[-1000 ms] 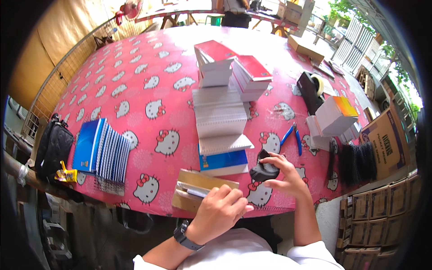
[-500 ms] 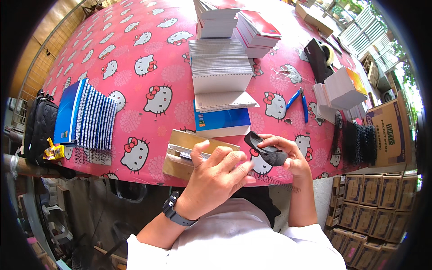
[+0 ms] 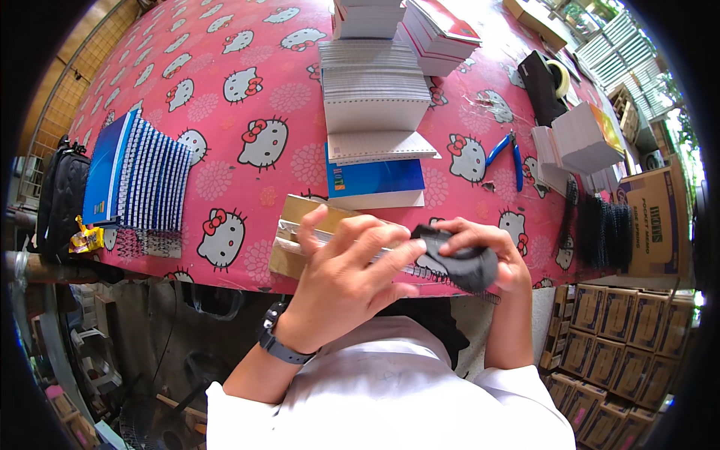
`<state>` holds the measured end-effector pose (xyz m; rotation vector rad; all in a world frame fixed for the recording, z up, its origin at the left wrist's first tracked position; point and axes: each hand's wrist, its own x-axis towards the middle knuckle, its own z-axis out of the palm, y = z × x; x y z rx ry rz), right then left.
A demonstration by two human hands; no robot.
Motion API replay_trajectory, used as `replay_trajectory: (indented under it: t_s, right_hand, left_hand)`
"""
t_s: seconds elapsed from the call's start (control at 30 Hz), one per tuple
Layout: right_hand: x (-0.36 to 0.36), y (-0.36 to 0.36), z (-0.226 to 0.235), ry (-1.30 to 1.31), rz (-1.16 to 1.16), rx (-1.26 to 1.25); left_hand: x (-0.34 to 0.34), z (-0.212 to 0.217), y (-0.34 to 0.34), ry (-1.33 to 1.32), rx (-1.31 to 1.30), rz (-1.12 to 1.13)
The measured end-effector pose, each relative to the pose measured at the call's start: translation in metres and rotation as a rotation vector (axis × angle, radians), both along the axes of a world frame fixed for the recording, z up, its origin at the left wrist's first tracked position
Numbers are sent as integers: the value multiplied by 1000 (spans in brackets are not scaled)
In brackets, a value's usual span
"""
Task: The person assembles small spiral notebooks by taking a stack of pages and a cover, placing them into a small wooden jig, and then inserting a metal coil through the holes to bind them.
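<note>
Left hand, fingers loosely apart, closer than before to the black object; right hand around it.

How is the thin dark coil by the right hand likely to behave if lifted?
The coil would probably flex and spring, being a thin, open spiral. It looks light for its size, as it is mostly gaps. Its loops might snag on things nearby.
</note>
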<state>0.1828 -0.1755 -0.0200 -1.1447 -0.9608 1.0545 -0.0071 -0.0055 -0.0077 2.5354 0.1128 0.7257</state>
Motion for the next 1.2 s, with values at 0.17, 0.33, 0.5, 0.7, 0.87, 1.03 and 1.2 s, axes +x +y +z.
replay_trajectory:
  t_s: [0.17, 0.33, 0.5, 0.7, 0.87, 1.03, 1.2]
  right_hand:
    - [2, 23, 12, -708, -68, -215]
    - [10, 27, 31, -517, 93, 16]
    - [9, 41, 28, -743, -10, -43]
    - [10, 56, 29, -1043, -107, -158]
    - [-6, 62, 39, -912, 55, -70]
    - [-9, 69, 53, -589, 284, 193]
    - [-7, 82, 46, -860, 141, 47]
  left_hand:
    - [-13, -7, 8, 21, -58, 161]
    - [-18, -7, 10, 2, -90, 286]
    - [-32, -12, 17, -24, -126, 396]
    - [-40, -19, 26, -113, -186, 451]
    - [-39, -25, 23, -145, -291, 480]
    - [-38, -24, 18, -155, -275, 519]
    - [-39, -25, 16, -164, -246, 538]
